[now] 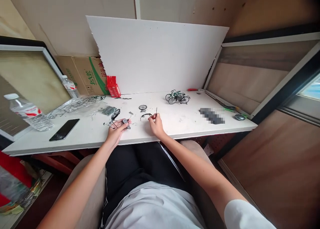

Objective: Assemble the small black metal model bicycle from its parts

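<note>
My left hand (118, 128) is closed around a partly built model bicycle (115, 115), whose dark wheel sticks up above the fingers. Pinched upright in my right hand (156, 125) is a thin dark rod (156, 110), too small to name more exactly. Just left of that hand lies a black curved part (146, 115). A loose model wheel (142, 107) rests flat a little farther back. Small grey pieces (131, 113) are scattered between the two hands.
Two assembled model bicycles (177, 97) stand at the back. A phone (64, 129), water bottle (30, 112), bagged parts (109, 110) and thin frames (75, 105) occupy the left. A red box (113, 86) stands behind. On the right lie a blurred dark object (212, 116) and a round metal item (240, 117).
</note>
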Available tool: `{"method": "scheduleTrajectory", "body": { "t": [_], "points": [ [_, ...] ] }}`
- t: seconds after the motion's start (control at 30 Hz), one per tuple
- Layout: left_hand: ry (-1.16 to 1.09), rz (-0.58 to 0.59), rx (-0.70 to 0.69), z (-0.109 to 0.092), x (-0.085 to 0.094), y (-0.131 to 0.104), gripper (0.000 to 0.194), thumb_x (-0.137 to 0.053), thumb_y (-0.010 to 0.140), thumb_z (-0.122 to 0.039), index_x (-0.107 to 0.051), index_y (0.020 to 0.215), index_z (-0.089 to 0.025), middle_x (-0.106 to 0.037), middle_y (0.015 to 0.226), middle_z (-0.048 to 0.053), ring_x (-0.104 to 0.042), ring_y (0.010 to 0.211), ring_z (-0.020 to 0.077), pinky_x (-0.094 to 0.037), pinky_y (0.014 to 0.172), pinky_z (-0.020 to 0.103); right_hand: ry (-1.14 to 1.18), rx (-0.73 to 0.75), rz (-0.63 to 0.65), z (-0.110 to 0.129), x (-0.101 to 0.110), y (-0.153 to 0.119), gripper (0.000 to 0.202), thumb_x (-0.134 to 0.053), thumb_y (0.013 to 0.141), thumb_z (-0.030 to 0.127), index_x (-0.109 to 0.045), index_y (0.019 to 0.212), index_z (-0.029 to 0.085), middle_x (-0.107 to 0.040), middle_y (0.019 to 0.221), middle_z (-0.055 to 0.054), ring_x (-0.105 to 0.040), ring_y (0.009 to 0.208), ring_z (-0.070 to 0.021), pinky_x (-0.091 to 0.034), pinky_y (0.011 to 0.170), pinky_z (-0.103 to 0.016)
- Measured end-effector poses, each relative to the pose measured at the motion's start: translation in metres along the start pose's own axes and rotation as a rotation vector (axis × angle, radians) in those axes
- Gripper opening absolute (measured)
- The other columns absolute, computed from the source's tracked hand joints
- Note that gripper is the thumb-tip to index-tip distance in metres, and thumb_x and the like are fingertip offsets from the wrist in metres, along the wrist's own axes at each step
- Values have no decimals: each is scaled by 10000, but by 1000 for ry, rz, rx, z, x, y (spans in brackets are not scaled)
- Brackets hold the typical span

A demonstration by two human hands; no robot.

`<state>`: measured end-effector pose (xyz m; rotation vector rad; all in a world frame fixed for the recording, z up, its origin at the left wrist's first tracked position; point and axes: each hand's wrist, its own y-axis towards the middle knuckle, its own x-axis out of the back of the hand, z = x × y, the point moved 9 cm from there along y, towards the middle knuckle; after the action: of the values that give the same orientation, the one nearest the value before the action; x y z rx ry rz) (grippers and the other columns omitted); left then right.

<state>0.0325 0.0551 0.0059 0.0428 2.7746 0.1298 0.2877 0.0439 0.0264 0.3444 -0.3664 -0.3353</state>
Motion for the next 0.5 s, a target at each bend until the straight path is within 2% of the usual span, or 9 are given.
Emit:
{"method": "scheduleTrajectory", "body": {
  "t": [0.1, 0.27, 0.5],
  "points": [
    [-49, 33, 22, 1, -1, 2, 491, -983, 661, -286, -730, 1057, -144, -796, 1181, 176, -746, 1201, 331, -514, 1082, 466, -93, 114, 138, 6, -7, 11, 179, -494, 913, 174, -349, 943, 274, -727, 1058, -72, -670, 1018, -229, -485, 938, -370],
    [-106, 89, 56, -2, -4, -1, 426, -958, 714, -268, -754, 1065, -140, -783, 1240, 186, -719, 1253, 334, -462, 1146, 475, -404, 151, 265, 3, -15, 28, 258, -500, 891, 62, -455, 1082, 228, -743, 1204, -111, -671, 974, -236, -447, 763, -320],
    [-111, 126, 57, -1, -4, 1, 416, -946, 731, -236, -752, 1085, -138, -787, 1234, 181, -731, 1228, 334, -475, 1129, 475, -636, 230, 318, 7, -33, 33, 191, -649, 964, 212, -538, 1120, 223, -769, 1090, -88, -672, 930, -248, -355, 670, -298]
  ]
}}
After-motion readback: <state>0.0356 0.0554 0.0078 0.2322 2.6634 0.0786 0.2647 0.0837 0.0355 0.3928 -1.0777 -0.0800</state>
